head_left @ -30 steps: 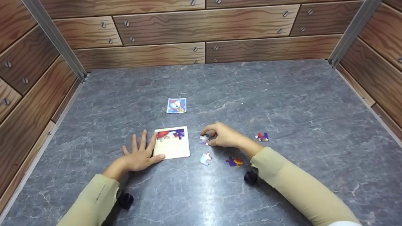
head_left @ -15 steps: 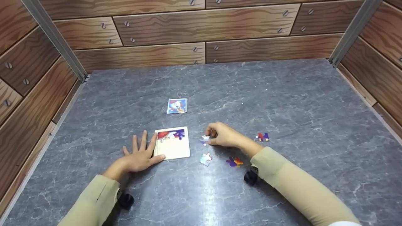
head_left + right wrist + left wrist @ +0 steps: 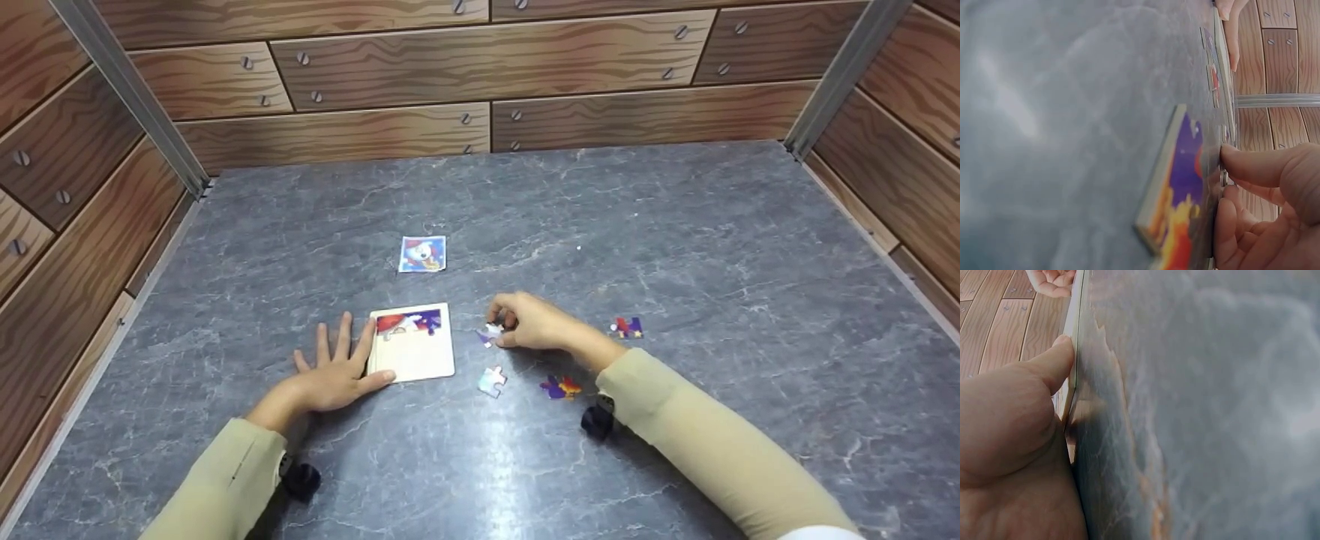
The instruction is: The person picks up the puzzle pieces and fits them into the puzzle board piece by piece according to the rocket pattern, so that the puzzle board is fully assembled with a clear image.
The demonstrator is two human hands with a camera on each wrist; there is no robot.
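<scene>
In the head view, my left hand (image 3: 330, 375) lies with its fingers spread at the left side of a pale square puzzle board (image 3: 412, 356). Its thumb rests on the board's lower left corner. Fitted pieces in red, white and purple fill the board's upper strip. To the right of the board, my right hand (image 3: 536, 322) pinches a white and purple puzzle piece (image 3: 487, 336) low at the tabletop, thumb against curled fingers. Part of that piece is hidden by the fingers. A light blue puzzle piece (image 3: 493, 382) lies just below it.
A purple and orange puzzle piece (image 3: 560, 387) lies below the right forearm, near its wrist camera. Farther right is a red and purple piece (image 3: 627, 327). A small picture card (image 3: 422, 254) lies behind the board. Wood-patterned walls (image 3: 487, 67) enclose the grey marbled table (image 3: 675, 225).
The pinched puzzle piece has turned and shifted slightly within my right hand's fingers, which drew back a little to the right. My left hand and the board stay in place.
</scene>
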